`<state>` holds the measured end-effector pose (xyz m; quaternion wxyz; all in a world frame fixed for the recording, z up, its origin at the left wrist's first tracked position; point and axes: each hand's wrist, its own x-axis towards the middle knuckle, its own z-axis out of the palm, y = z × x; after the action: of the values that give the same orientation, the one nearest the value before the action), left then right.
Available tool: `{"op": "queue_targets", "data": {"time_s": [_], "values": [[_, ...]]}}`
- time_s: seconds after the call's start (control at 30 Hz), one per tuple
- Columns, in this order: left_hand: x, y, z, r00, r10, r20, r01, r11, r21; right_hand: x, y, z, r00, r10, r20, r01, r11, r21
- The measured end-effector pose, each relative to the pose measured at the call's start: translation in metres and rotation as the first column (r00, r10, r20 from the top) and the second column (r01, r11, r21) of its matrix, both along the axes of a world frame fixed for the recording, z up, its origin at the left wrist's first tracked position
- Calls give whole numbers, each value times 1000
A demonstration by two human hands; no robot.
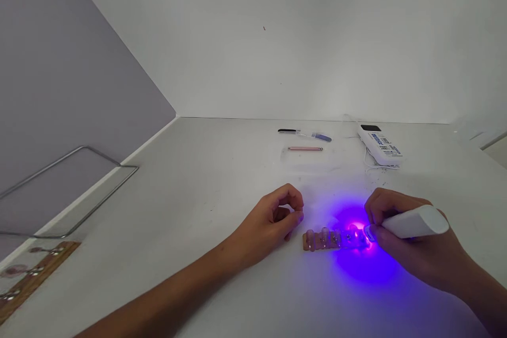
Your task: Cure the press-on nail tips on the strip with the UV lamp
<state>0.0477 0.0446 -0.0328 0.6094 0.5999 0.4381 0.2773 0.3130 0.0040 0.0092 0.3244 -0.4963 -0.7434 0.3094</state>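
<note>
A short wooden strip (304,243) lies on the table, carrying a row of pale pink nail tips (325,236). My right hand (415,253) grips a white handheld UV lamp (415,223), tilted with its lit end over the strip's right end. Violet light covers that end and the tabletop around it, so the nail tips there are hard to make out. To the left of the strip, my left hand (273,219) rests with its fingers curled and the thumb close to the index finger. No object shows in it.
Behind the hands lie a pink pen-like tool (304,148), a slim tool with a black end (287,131) and a white device with a dark display (380,145) and cord. At left are a bent metal wire frame (105,200) and another wooden strip (39,280) with clear pieces.
</note>
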Motion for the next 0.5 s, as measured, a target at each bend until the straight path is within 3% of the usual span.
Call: {"op": "queue_targets", "data": {"time_s": [0.5], "values": [[-1, 0, 1, 1000, -4, -8, 4, 1000, -9, -2, 1, 3, 1000, -1, 7, 1, 1000, 11]]}}
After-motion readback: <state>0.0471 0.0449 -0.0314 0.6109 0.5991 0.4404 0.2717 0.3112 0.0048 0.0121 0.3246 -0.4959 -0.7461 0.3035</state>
